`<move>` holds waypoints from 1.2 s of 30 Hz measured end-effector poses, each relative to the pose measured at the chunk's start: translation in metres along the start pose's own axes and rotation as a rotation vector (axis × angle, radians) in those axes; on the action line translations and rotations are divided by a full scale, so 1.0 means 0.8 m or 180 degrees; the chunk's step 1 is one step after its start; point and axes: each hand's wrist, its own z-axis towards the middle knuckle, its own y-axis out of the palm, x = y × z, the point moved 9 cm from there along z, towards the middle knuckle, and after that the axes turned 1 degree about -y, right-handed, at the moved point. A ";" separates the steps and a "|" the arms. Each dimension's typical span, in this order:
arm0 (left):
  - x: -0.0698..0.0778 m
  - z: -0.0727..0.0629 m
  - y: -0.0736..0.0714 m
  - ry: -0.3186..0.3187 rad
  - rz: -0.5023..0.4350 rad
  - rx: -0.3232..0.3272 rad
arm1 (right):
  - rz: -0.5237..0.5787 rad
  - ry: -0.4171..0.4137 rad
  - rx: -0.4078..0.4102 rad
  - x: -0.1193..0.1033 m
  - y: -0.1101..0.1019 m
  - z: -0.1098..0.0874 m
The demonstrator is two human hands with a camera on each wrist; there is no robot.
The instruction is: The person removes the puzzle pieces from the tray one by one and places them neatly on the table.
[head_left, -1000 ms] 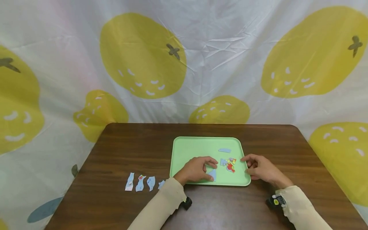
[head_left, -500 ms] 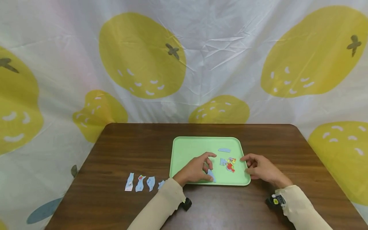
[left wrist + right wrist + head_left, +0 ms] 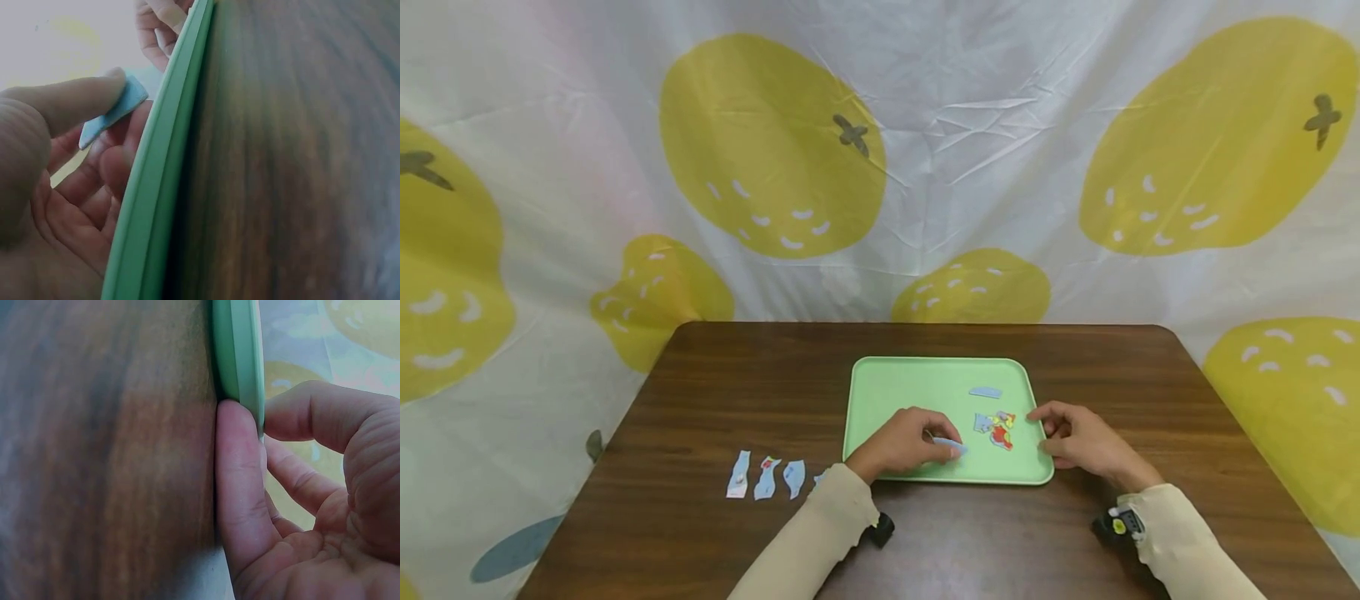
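Blue piece (image 3: pixel 130 99) at a new angle in left hand (image 3: pixel 910 443)

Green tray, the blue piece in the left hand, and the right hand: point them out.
Green tray (image 3: pixel 887 392): head view, on its bare floor.
Blue piece (image 3: pixel 134 95): left wrist view, on its broad face.
Right hand (image 3: pixel 1078 437): head view, on the back of the hand.

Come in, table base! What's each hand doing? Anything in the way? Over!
Left hand pinching blue piece over green tray. Right hand gripping the tray's right rim. Nothing seen blocking the held piece.
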 end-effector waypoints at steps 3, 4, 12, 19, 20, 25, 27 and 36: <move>0.002 -0.004 -0.005 -0.0016 -0.0127 0.0043 | 0.0006 0.0001 0.0006 0.001 0.000 0.000; 0.002 -0.005 -0.007 -0.0020 -0.0129 0.0060 | 0.0009 -0.0002 0.0008 0.001 0.000 0.000; 0.003 -0.015 -0.022 -0.0110 -0.0340 0.0151 | 0.0000 -0.0035 0.0015 0.001 0.000 0.003; -0.002 -0.027 -0.041 -0.0090 -0.0653 0.0255 | -0.0011 -0.0019 0.0021 0.002 -0.001 0.004; -0.003 -0.029 -0.044 -0.0098 -0.0674 0.0277 | -0.0012 -0.0015 0.0018 0.002 0.000 0.004; -0.010 -0.040 -0.059 -0.0183 -0.0825 0.0341 | -0.0045 -0.0016 -0.0002 0.005 0.000 0.004; -0.013 -0.045 -0.064 -0.0217 -0.0882 0.0356 | -0.0057 -0.0016 -0.0009 0.007 0.000 0.005; -0.015 -0.060 -0.081 -0.0298 -0.1007 0.0352 | -0.0120 -0.0019 -0.0005 0.006 0.000 0.004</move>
